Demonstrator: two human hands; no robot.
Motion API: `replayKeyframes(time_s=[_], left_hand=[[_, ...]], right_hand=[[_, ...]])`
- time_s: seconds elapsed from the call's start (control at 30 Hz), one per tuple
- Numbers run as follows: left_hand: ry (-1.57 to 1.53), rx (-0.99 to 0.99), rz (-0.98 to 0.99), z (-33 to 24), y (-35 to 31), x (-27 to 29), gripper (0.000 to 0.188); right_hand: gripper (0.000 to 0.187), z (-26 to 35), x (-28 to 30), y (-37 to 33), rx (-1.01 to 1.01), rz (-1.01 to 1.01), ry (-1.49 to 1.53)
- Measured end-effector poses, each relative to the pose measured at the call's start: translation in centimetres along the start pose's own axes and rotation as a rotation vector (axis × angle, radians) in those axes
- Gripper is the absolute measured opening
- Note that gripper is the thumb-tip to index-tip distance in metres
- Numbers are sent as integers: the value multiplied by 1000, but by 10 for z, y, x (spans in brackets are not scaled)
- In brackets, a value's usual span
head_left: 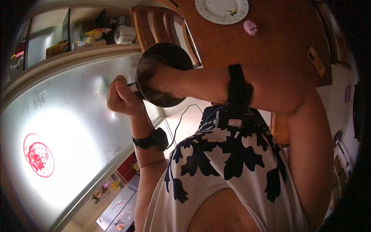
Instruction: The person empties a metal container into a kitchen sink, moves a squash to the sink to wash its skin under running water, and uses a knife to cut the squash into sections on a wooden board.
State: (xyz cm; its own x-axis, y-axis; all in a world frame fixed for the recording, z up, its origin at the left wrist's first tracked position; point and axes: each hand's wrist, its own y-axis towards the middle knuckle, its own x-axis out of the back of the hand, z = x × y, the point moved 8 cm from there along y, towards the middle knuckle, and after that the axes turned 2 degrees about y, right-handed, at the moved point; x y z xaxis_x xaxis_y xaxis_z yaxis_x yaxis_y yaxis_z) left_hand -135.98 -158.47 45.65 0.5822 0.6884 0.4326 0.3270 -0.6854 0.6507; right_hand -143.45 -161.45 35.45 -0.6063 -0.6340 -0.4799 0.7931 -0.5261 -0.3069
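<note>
My left hand (124, 96) is closed around the short handle of a dark, round pan (170, 51). The pan is tilted up on its side, held in the air in front of the frosted glass panel. From the right, my right forearm crosses over its rim, and my right hand (160, 77) reaches into the bowl of the pan. Shadow and the pan's dark inside hide the fingers, so I cannot make out whether they hold anything. A black band with a small device wraps each of my wrists.
A brown wooden table (270, 50) lies beyond my right arm. It bears a white plate (216, 13) with food scraps, a round pink object (251, 28) and a flat tan item (316, 62). A wooden chair (156, 27) stands behind the pan. Frosted glass (77, 96) fills the left side.
</note>
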Motion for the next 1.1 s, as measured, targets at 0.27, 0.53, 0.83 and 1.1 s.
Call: replayKeyframes(time_s=[0.27,0.53,0.83,1.1], left_hand=[[145,23,-36,7,0,5,35],[77,182,-120,32,-5,16,33],[-108,383,-287,50,-34,56,30],[-317,421,-284,41,-61,78,39]], right_hand=[[24,2,-4,-9,-31,220,365],[29,16,6,-22,11,377,529],[28,52,31,-42,243,559,818],[47,67,60,-53,235,515,575]])
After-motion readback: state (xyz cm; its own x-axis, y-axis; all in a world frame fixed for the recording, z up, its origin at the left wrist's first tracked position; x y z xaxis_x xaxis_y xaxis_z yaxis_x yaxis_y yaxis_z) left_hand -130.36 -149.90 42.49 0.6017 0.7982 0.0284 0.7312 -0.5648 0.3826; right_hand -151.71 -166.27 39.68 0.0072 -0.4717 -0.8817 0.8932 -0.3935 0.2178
